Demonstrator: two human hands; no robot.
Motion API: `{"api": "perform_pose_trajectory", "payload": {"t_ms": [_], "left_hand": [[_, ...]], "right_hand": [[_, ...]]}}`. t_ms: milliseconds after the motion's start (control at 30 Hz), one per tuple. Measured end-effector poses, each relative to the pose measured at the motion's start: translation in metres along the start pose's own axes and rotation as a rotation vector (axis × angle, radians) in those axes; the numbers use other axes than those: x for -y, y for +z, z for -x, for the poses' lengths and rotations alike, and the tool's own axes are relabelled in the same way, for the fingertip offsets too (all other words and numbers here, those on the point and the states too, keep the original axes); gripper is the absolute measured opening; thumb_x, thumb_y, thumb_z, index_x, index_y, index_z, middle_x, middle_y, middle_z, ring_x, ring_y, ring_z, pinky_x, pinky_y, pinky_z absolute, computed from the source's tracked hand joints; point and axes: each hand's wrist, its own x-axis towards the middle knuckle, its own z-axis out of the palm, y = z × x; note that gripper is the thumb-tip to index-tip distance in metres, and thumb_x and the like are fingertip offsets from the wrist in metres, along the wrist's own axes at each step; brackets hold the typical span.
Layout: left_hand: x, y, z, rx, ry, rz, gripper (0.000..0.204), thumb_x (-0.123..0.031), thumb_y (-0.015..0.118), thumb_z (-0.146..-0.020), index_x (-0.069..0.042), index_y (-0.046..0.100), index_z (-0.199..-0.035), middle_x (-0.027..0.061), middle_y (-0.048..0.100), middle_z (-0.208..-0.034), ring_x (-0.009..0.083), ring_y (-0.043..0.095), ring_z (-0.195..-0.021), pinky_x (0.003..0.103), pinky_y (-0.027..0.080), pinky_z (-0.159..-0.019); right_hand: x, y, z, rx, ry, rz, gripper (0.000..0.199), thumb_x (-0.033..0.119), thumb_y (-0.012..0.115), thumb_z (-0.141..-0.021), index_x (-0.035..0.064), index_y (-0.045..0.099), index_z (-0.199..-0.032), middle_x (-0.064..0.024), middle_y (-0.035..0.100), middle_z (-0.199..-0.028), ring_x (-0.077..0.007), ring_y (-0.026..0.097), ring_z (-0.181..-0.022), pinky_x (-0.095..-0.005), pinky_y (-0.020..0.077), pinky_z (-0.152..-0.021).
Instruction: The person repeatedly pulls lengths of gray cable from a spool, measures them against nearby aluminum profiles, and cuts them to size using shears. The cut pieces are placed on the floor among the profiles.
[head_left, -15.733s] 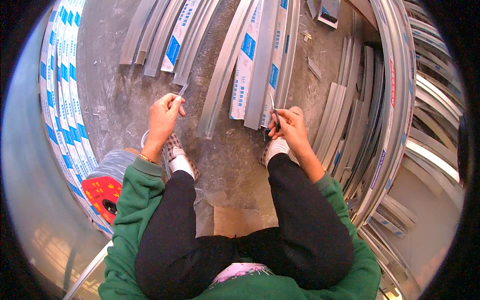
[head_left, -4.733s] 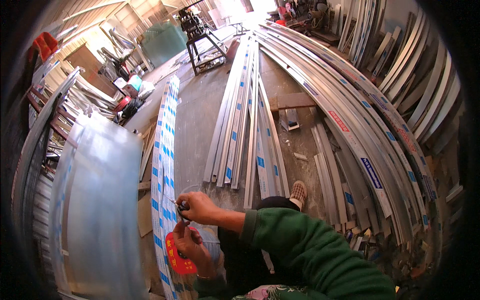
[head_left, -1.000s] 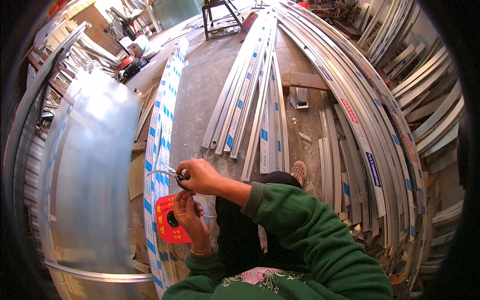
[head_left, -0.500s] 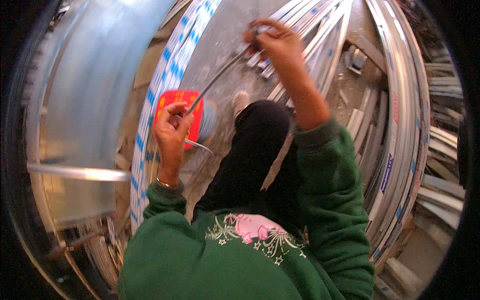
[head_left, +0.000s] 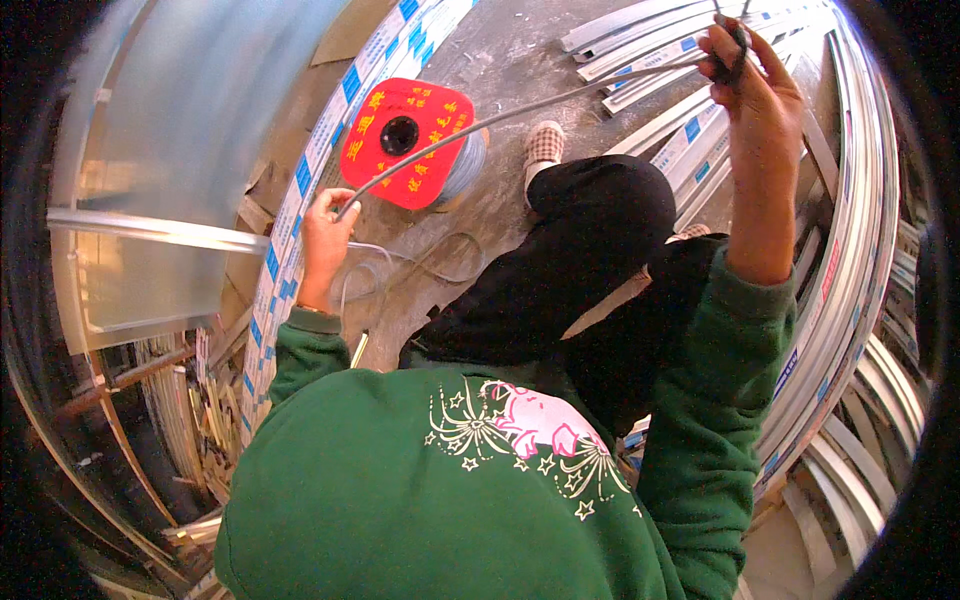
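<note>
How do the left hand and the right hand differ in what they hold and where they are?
The left hand holds only a grey strip; the right hand holds it and dark-handled scissors. The left hand is lower in the picture, near the red-faced spool; the right hand is close to the top edge. Both share the same strip, which runs between them.

A glossy sheet [head_left: 185, 140] is filling the upper left; a silvery bar [head_left: 150, 226] is crossing it; blue-and-white wrapped profiles [head_left: 318, 165] are running alongside; long metal profiles [head_left: 860, 200] are stretching down the right.
</note>
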Motion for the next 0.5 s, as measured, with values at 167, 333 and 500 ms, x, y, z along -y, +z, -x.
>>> {"api": "perform_pose_trajectory", "payload": {"t_ms": [167,333,500], "left_hand": [[0.074,-0.016,0.034,0.208,-0.307,-0.178,0.026,-0.011,0.074,-0.079,0.0,0.064,-0.101,0.0096,0.066,-0.087,0.0134,0.061,-0.059,0.03,0.049,-0.055],[0.106,-0.017,0.067,0.636,-0.407,-0.023,0.041,-0.018,0.077,-0.079,0.001,0.06,-0.111,0.0098,0.066,-0.097,0.0149,0.063,-0.08,0.032,0.052,-0.066],[0.091,0.008,0.064,0.818,-0.209,0.046,0.052,-0.023,0.078,-0.081,-0.001,0.056,-0.122,0.0084,0.063,-0.11,0.0148,0.061,-0.095,0.033,0.052,-0.078]], "right_hand": [[0.009,0.001,0.007,0.024,0.001,-0.027,0.031,0.015,0.068,-0.089,-0.0007,0.063,-0.116,-0.0098,0.071,-0.094,-0.0104,0.065,-0.074,-0.0179,0.0436,-0.057],[0.011,0.008,0.01,-0.02,0.066,0.08,0.033,0.017,0.073,-0.086,0.0005,0.065,-0.113,-0.0071,0.069,-0.088,-0.0079,0.062,-0.068,-0.0167,0.0394,-0.052],[0.005,0.015,0.01,0.012,0.09,0.073,0.034,0.015,0.072,-0.086,0.0006,0.064,-0.115,-0.0083,0.069,-0.088,-0.0082,0.061,-0.066,-0.0165,0.0379,-0.05]]}}
